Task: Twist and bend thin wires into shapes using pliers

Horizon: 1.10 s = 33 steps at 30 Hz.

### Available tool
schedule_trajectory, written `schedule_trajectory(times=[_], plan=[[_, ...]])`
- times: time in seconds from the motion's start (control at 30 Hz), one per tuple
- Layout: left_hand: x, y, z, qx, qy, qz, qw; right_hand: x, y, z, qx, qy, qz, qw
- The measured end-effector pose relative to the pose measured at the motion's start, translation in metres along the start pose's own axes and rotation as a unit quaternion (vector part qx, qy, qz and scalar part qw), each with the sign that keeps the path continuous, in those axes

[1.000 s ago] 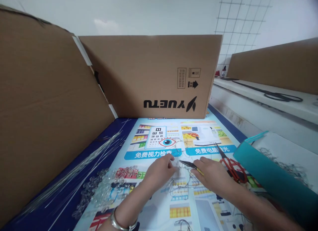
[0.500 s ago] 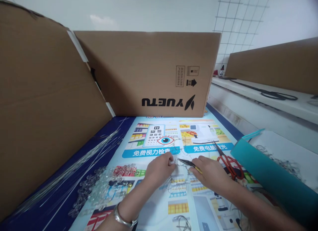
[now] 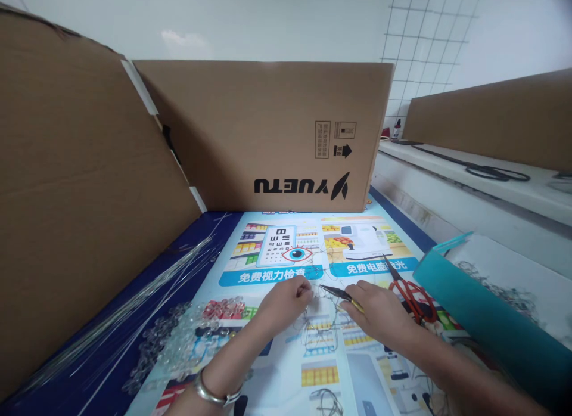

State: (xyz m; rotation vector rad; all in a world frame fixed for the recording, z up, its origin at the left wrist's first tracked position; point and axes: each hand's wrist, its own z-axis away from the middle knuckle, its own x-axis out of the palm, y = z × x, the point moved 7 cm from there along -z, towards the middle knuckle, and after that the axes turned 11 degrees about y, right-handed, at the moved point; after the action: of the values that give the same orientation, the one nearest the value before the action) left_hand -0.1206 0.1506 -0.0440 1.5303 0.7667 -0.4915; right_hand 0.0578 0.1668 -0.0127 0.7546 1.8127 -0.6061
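Near the middle of the printed sheet, my right hand grips pliers with dark jaws and yellow handles, their tip pointing left. My left hand, with a silver bangle on its wrist, is just left of the tip, fingers curled in a pinch; what they hold is too small to name. Thin wire lies in loose loops below and between the hands. Clear beads are spread on the left of the sheet, and long straight wires lie beyond them.
Red-handled scissors lie right of my right hand. A teal box holding tangled wire stands at the right. Cardboard panels enclose the back and left. A coil of wire lies at the front edge. A black cable rests on the ledge at right.
My left hand has shifted slightly left and its fingers have turned, curling more toward the camera. My right hand and the pliers have hardly moved. The whole view has shifted a little.
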Motion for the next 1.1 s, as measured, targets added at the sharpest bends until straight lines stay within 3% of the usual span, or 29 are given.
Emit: schedule_trajectory(times=[0.4,0.73,1.1], plan=[[0.002,-0.005,-0.003,-0.011,-0.025,0.106,0.994,-0.005,-0.001,-0.001,-0.012,0.025,0.021,0.999],[0.004,-0.004,-0.001,-0.021,-0.041,0.171,0.984,-0.009,-0.011,-0.005,-0.063,0.035,0.049,0.996],[0.003,0.006,0.003,-0.046,-0.06,0.219,0.973,-0.008,-0.012,-0.005,-0.086,0.034,0.067,0.994]])
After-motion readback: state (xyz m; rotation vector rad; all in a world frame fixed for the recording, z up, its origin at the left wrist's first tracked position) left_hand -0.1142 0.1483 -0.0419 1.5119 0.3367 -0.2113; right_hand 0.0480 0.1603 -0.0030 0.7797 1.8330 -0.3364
